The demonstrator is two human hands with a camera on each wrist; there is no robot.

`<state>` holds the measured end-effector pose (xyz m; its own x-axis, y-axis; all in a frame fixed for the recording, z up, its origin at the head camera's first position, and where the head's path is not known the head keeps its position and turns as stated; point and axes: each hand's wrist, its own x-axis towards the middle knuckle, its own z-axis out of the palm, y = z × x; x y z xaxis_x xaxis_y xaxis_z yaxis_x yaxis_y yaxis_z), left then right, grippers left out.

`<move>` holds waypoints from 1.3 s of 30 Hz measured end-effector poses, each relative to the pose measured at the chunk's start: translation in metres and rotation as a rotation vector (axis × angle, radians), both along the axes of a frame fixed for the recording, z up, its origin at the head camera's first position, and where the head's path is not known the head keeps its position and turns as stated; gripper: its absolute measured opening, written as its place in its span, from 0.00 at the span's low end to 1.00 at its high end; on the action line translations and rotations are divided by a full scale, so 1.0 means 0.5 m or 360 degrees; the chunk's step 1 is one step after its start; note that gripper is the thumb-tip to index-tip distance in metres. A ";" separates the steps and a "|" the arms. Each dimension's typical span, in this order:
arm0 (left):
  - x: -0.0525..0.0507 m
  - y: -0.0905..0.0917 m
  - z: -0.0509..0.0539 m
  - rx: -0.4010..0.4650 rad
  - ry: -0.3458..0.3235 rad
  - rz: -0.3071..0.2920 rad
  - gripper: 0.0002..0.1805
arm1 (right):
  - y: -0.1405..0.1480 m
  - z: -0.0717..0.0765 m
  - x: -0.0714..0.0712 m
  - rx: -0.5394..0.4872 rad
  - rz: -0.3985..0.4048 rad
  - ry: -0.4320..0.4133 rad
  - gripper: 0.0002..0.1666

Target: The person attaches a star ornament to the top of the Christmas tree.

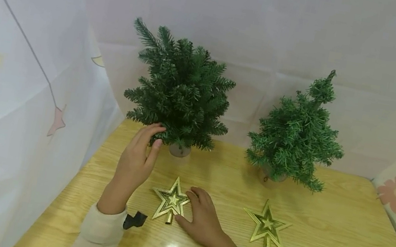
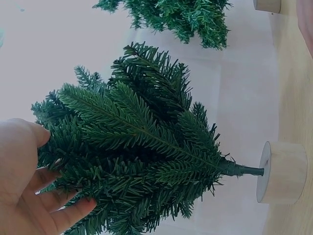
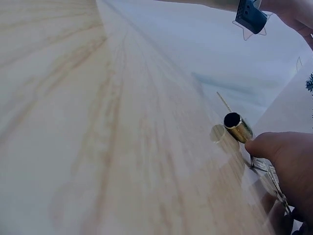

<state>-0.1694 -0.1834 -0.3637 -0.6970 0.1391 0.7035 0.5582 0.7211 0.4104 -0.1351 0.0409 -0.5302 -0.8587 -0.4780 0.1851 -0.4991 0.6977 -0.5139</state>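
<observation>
While the left hand (image 1: 133,165) sits at the lower left of the darker tree (image 1: 184,90), fingers relaxed, the first gold star (image 1: 173,199) is out front, right side pinched by the right hand (image 1: 205,221). There's decent room on the table (image 1: 348,236) before the second star (image 1: 267,224), well in from the right edge, lighter tree (image 1: 297,140) behind.

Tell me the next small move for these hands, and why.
Probably lift the left-side gold star toward the left-side tree with the right hand: that hand touches this star, the star's hollow tube looks able to slip over a tip, and the left hand is at that tree.
</observation>
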 end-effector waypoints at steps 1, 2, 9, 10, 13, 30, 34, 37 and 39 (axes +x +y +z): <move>0.000 0.000 0.000 -0.0002 0.0000 0.0002 0.19 | 0.000 0.000 0.000 -0.0011 -0.0003 -0.0010 0.45; 0.000 0.000 0.000 -0.0004 0.0000 0.0004 0.19 | 0.001 -0.001 0.000 -0.0022 -0.0008 -0.0017 0.45; -0.003 0.001 -0.001 -0.0004 0.0003 0.0005 0.19 | 0.003 -0.001 -0.003 -0.0122 -0.0061 -0.0074 0.44; -0.004 0.001 -0.001 -0.0005 0.0006 0.0004 0.19 | 0.003 -0.001 -0.004 -0.0141 -0.0069 -0.0079 0.45; -0.004 0.001 -0.002 -0.0006 0.0010 0.0001 0.19 | 0.003 -0.001 -0.004 -0.0197 -0.0089 -0.0095 0.46; 0.001 0.000 0.001 -0.0015 0.0006 0.0007 0.19 | 0.000 0.003 -0.004 -0.0496 -0.0218 -0.0065 0.45; 0.001 -0.001 0.001 -0.0020 0.0014 0.0002 0.19 | 0.000 0.002 -0.006 -0.0536 -0.0226 -0.0013 0.45; 0.001 -0.002 0.000 -0.0021 0.0012 -0.0002 0.19 | 0.001 0.003 -0.007 -0.0579 -0.0227 0.0001 0.43; 0.002 -0.002 -0.001 -0.0023 0.0009 0.0000 0.19 | 0.001 0.003 -0.005 -0.0609 -0.0232 -0.0012 0.39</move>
